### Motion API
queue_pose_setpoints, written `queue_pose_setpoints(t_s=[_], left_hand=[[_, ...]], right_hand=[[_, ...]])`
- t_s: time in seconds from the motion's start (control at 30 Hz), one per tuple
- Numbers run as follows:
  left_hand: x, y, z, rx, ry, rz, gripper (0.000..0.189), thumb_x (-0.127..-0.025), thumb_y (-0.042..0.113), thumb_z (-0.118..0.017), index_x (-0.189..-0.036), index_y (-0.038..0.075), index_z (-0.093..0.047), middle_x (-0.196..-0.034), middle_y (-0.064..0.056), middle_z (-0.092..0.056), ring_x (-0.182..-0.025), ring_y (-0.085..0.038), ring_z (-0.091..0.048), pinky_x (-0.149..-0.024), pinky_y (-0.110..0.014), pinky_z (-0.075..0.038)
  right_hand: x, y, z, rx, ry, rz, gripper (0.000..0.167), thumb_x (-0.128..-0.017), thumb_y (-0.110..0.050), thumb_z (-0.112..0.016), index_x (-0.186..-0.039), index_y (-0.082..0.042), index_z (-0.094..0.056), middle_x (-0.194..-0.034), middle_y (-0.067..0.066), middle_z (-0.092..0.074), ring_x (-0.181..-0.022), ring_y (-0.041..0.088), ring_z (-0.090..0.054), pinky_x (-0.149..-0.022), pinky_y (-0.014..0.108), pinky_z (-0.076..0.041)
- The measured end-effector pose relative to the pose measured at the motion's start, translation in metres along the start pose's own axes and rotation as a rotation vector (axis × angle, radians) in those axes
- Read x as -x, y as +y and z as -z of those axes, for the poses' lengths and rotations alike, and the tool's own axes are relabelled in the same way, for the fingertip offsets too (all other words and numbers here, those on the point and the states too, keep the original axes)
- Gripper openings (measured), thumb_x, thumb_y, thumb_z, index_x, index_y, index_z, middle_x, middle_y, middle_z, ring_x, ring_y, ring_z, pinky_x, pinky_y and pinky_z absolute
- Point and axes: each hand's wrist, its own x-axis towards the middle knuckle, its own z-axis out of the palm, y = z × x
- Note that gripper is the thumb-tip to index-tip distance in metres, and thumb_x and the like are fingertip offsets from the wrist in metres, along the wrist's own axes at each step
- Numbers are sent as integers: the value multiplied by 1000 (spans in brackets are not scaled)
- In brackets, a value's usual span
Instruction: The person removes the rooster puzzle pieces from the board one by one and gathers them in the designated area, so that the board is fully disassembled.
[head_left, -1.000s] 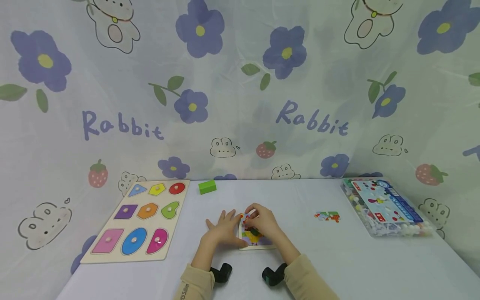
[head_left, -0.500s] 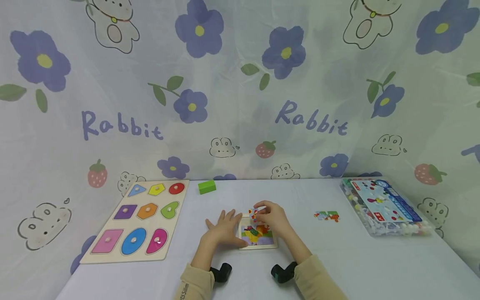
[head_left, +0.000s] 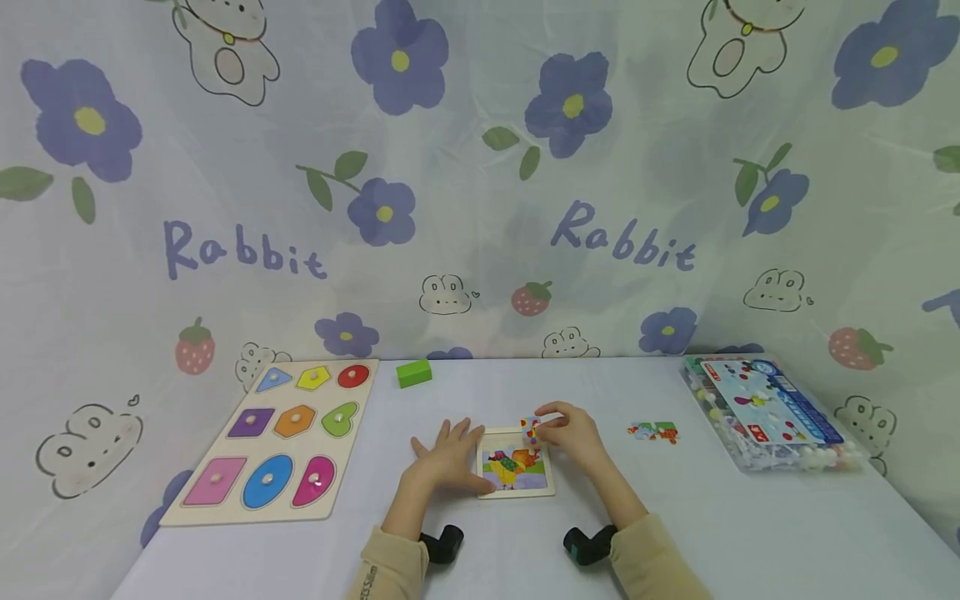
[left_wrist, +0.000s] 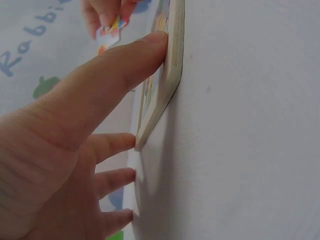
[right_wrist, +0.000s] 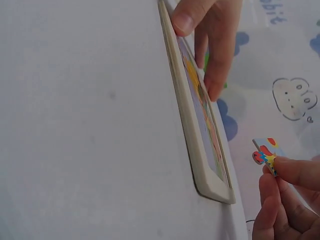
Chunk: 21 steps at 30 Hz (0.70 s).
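Pinched a piece [head_left: 529, 430] in right hand [head_left: 573, 435], by far right corner of frame [head_left: 517, 495] | touched left side of frame with left hand [head_left: 448, 461], spread wide

High head view, forward and down; 2 low, close wrist views, puzzle frame [right_wrist: 188, 115] in both

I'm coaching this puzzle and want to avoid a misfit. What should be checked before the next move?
1. Frame steadied: ok, the left hand touches its left side.
2. Piece secure: ok, pinched in the right hand's grip.
3. Printed face visible to the head camera: ok.
4. Piece seated in the frame: not ok, it is held clear of it.
5. Piece turned to fit: cannot tell.
6. Loose pieces placed: not ok, they lie right of the right hand.
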Motion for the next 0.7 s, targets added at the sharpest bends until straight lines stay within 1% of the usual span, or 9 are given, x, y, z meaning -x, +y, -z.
queue_pose_setpoints(t_s=[0.13,0.27,0.47,0.7], left_hand=[[-1,0,0,-2,4,-3,88,-65,47,-78,-138,12,-42,-148,-14,-29,-136,-44,-16,-89,-80,0],[-1,0,0,-5,5,-5,89,-65,47,-78,-138,12,-42,-148,-14,-29,-136,-44,-16,-89,-80,0],[0,0,1,6,0,0,89,-65,46,-79,-138,12,-42,-148,-14,-29,-136,-44,-15,-89,-80,0],[1,0,0,12,1,-5,89,-65,45,-79,-138,11,-42,-148,-15,-29,-136,-44,-15,-88,-80,1]], right_hand=[[-1,3,8,19,14,-15,23,-79,-6,-68,-102,-6,-66,-77,6,-67,-69,17,-63,-62,31,-52],[-1,5,16,29,20,-12,24,-79,-5,-68,-103,-4,-66,-78,8,-68,-70,19,-64,-61,32,-52],[-2,11,30,49,45,-22,26,-79,-7,-68,-104,-5,-65,-80,8,-68,-70,16,-63,-63,32,-52],[0,16,49,44,59,-24,27,-80,-8,-67,-107,-2,-64,-83,10,-68,-73,17,-64,-66,33,-52]])
